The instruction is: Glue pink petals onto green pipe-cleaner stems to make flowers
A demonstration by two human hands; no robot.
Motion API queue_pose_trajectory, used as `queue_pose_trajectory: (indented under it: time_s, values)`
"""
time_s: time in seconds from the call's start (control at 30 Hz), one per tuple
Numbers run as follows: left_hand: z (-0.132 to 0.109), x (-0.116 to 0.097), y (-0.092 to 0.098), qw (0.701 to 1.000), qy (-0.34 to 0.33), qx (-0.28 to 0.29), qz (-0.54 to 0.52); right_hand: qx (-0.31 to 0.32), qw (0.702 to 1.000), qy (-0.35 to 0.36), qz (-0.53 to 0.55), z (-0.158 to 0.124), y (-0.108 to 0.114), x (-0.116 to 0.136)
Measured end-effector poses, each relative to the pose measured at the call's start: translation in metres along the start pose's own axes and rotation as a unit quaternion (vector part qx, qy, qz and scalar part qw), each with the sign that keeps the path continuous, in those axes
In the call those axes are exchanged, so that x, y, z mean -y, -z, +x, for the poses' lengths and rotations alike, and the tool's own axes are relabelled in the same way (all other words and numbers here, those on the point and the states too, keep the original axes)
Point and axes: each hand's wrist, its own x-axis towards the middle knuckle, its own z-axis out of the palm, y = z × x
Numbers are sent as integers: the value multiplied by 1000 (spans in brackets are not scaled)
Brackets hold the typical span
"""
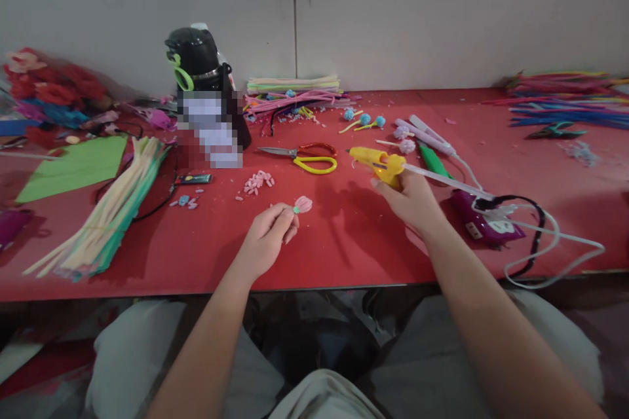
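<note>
Between the fingertips of my left hand [268, 239] is a small pink flower [304, 204] with a green base, held just above the red table. My right hand [410, 200] is wrapped round the handle of a yellow glue gun [378, 163], its nozzle pointing left and a clear glue stick [447, 180] jutting from its back. Beyond my left hand lies a little heap of cut pink pieces [259, 182]. Scissors [307, 158] with one red and one yellow handle rest open between the hands, farther back.
A black bottle [196, 55] stands back left, near a bundle of pipe cleaners [108, 209] and green sheet [78, 167]. Blue pompom flowers [364, 119] lie at the back. On the right are a lilac flat iron [430, 137], a purple power strip [484, 219] with cords, and pliers [557, 131].
</note>
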Motion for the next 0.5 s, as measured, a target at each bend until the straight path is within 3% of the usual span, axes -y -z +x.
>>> queue_pose_trajectory:
  time_s: [0.17, 0.37, 0.5]
  values:
    - [2, 1, -5, 998, 12, -50, 34, 86, 979, -43, 182, -27, -7, 20]
    - [3, 5, -6, 993, 17, -87, 76, 196, 969, 1, 148, -55, -17, 22]
    - [4, 5, -8, 993, 18, -87, 82, 220, 968, 34, 115, -62, -20, 23]
